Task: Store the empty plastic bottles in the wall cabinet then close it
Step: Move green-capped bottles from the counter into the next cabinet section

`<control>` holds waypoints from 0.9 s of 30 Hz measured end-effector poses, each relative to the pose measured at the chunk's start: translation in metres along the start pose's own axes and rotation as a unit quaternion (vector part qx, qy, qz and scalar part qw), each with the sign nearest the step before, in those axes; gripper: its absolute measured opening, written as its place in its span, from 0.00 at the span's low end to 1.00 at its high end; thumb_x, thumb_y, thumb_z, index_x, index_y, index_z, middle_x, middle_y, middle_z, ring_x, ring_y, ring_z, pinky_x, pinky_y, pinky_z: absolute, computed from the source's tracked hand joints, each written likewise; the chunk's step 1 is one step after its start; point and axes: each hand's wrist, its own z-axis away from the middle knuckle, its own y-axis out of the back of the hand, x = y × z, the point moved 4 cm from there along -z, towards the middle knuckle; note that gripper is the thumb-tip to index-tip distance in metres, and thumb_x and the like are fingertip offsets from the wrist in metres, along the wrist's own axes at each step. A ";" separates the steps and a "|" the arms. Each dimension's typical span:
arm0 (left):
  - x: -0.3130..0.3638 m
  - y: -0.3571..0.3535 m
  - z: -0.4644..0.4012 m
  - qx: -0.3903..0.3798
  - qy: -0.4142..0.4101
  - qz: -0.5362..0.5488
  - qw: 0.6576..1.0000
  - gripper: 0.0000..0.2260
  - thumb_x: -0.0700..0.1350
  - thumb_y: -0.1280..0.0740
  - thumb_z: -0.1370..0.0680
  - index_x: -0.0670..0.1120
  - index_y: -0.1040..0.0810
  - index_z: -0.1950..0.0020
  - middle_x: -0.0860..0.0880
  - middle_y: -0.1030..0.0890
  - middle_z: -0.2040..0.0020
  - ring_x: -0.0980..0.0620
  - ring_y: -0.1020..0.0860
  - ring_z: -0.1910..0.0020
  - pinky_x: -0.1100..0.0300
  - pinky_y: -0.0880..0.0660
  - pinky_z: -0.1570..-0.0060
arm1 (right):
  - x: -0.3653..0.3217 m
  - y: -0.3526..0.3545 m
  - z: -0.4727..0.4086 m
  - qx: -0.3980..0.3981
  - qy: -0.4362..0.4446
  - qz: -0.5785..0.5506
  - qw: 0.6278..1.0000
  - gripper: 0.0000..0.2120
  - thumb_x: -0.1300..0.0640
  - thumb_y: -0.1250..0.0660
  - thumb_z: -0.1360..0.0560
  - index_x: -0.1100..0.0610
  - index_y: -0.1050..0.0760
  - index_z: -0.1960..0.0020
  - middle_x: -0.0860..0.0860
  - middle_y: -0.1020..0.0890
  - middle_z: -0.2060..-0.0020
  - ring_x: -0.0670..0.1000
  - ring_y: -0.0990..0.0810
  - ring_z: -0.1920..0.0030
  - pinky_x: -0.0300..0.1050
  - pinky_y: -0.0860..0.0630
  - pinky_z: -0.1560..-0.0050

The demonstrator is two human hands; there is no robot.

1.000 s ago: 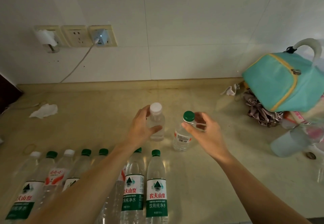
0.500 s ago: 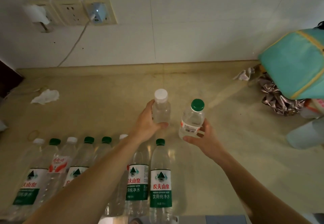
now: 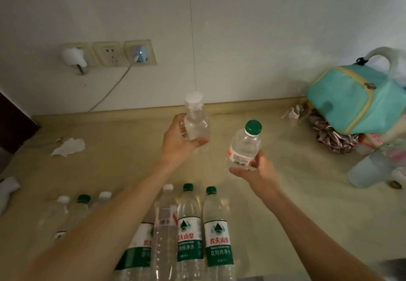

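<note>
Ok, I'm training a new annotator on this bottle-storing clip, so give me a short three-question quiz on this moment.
1. True or false: the left hand holds the white-capped bottle.
2. Which cap colour tops the bottle in the right hand? A red, B green, C blue.
3. Fill in: the turquoise bag sits at the counter's ___ side.

Key: 1 true. 2 B, the green-capped bottle. 3 right. The other bottles stand on the counter, untouched.

The beige bench (image 3: 285, 214) carries a near-edge row of bottles (image 3: 216, 232), crumpled tissue (image 3: 69, 147), a teal bag (image 3: 353, 102) and a pale cup (image 3: 369, 170)
</note>
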 end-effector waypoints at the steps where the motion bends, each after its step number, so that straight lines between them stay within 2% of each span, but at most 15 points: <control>1: 0.016 0.014 0.002 0.000 -0.022 0.004 1.000 0.35 0.50 0.17 0.36 0.60 0.32 0.37 0.67 0.23 0.50 0.72 0.25 0.51 0.74 0.31 0.57 | -0.021 -0.003 0.005 0.010 0.018 -0.012 1.000 0.29 0.58 0.18 0.35 0.42 0.26 0.41 0.37 0.15 0.50 0.38 0.17 0.50 0.29 0.22 0.59; 5: 0.080 0.064 0.015 0.015 -0.102 0.030 0.994 0.34 0.51 0.16 0.36 0.59 0.29 0.36 0.65 0.20 0.47 0.73 0.22 0.50 0.72 0.28 0.52 | -0.117 -0.011 0.023 0.042 0.096 -0.038 0.994 0.26 0.56 0.17 0.36 0.47 0.24 0.42 0.38 0.14 0.54 0.39 0.16 0.55 0.30 0.22 0.60; 9: 0.166 0.117 0.034 0.069 -0.198 0.057 0.976 0.35 0.62 0.19 0.38 0.56 0.26 0.35 0.62 0.18 0.47 0.67 0.20 0.48 0.70 0.24 0.51 | -0.222 -0.009 0.050 0.077 0.181 -0.058 0.979 0.29 0.45 0.18 0.43 0.48 0.22 0.45 0.50 0.13 0.51 0.52 0.15 0.49 0.49 0.18 0.47; 13: 0.262 0.170 0.049 0.131 -0.280 0.085 0.947 0.29 0.64 0.21 0.39 0.62 0.25 0.41 0.66 0.19 0.49 0.68 0.21 0.51 0.65 0.24 0.55 | -0.330 0.003 0.081 0.095 0.278 -0.073 0.953 0.27 0.46 0.18 0.41 0.46 0.21 0.44 0.55 0.14 0.49 0.58 0.16 0.46 0.59 0.20 0.41; 15: 0.308 0.192 0.057 0.147 -0.325 0.106 0.928 0.28 0.63 0.21 0.37 0.61 0.24 0.40 0.66 0.19 0.49 0.67 0.21 0.51 0.66 0.24 0.56 | -0.380 0.012 0.095 0.107 0.318 -0.082 0.939 0.28 0.47 0.18 0.41 0.47 0.21 0.42 0.54 0.14 0.50 0.57 0.15 0.48 0.62 0.21 0.41; 19: 0.389 0.226 0.069 0.157 -0.394 0.147 0.894 0.24 0.60 0.21 0.33 0.57 0.22 0.40 0.68 0.18 0.51 0.68 0.20 0.53 0.73 0.25 0.61 | -0.469 0.034 0.118 0.135 0.374 -0.073 0.915 0.30 0.45 0.19 0.43 0.48 0.21 0.42 0.49 0.13 0.51 0.53 0.15 0.49 0.57 0.19 0.43; 23: 0.448 0.249 0.071 0.154 -0.437 0.154 0.873 0.15 0.58 0.21 0.30 0.60 0.21 0.47 0.67 0.17 0.53 0.66 0.19 0.54 0.74 0.25 0.63 | -0.529 0.059 0.127 0.163 0.410 -0.051 0.896 0.28 0.46 0.17 0.40 0.47 0.21 0.42 0.44 0.14 0.51 0.41 0.15 0.53 0.41 0.21 0.52; 27: 0.483 0.259 0.060 0.155 -0.455 0.132 0.867 0.15 0.59 0.23 0.29 0.60 0.20 0.46 0.67 0.18 0.55 0.69 0.20 0.55 0.77 0.28 0.65 | -0.560 0.081 0.117 0.187 0.418 -0.018 0.889 0.23 0.47 0.17 0.39 0.46 0.22 0.47 0.42 0.14 0.55 0.39 0.16 0.56 0.42 0.21 0.53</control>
